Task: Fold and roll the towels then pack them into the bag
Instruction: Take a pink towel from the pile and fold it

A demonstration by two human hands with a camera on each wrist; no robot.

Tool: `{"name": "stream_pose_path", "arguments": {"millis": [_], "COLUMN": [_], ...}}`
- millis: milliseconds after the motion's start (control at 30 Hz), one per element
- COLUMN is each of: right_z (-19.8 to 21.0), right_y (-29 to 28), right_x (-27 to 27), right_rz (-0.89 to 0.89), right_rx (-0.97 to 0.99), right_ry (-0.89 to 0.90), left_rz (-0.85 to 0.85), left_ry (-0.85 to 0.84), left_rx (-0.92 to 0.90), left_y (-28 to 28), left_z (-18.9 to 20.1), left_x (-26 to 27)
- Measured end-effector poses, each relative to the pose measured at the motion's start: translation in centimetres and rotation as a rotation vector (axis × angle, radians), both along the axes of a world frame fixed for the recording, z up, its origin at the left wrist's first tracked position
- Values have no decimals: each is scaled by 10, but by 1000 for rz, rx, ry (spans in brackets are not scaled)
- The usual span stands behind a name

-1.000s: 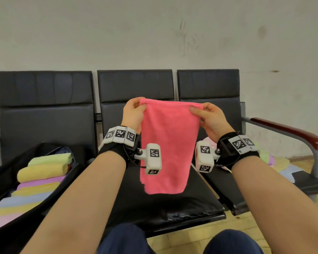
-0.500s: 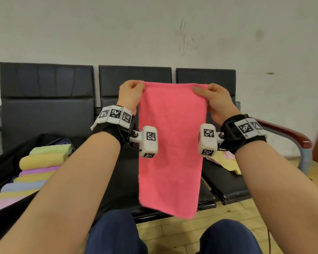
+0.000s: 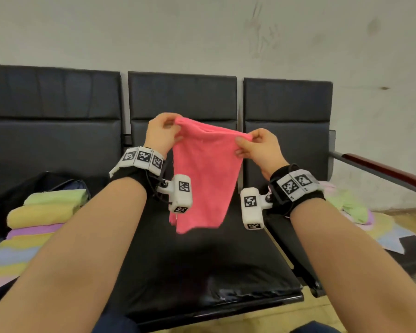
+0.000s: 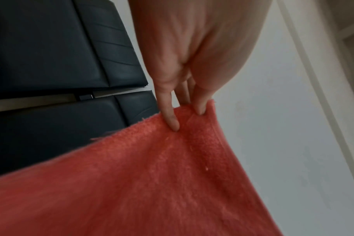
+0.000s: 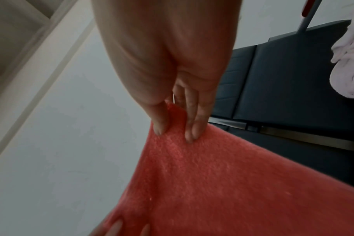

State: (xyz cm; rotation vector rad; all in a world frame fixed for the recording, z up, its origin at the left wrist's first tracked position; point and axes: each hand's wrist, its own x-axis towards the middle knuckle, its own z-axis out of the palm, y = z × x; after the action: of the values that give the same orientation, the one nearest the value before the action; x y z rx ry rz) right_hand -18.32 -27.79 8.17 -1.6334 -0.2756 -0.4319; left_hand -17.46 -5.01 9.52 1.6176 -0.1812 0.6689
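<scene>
Black seats, both hands' grips pinching pink towel corners, wrist views showing fingertips only

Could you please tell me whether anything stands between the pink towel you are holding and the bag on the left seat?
Nothing visible does. The pink towel hangs from both hands over the middle seat; the bag, open and part-filled with rolled towels, lies beyond the left hand.
</scene>
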Motion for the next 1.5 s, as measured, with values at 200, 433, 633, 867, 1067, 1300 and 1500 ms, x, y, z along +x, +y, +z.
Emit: {"name": "stream_pose_path", "arguments": {"millis": [200, 433, 633, 867, 1067, 1300, 1500], "right_z": [-85, -204, -219, -230, -243, -252, -257], "right_y": [10, 6, -5, -22, -29, -23, -13], "right_x": [36, 32, 19, 10, 6, 2, 6], "right_rz": [-59, 158, 390, 402, 408, 363, 267], "right_rx": [-271, -903, -1001, -1000, -637, -709, -806], "right_ry": [53, 487, 604, 637, 641, 621, 601], "left_rz": [24, -134, -258, -305, -339, -458, -348], "left_ry": [144, 725, 992, 1007, 1007, 1076, 1137], "left_rx": [37, 391, 605, 801, 939, 779, 506], "left_y": [22, 30, 29, 20, 16, 29, 28], "left_z": [-87, -230, -254, -252, -248, -251, -258], "left_x": [21, -2, -27, -31, -29, -28, -31]}}
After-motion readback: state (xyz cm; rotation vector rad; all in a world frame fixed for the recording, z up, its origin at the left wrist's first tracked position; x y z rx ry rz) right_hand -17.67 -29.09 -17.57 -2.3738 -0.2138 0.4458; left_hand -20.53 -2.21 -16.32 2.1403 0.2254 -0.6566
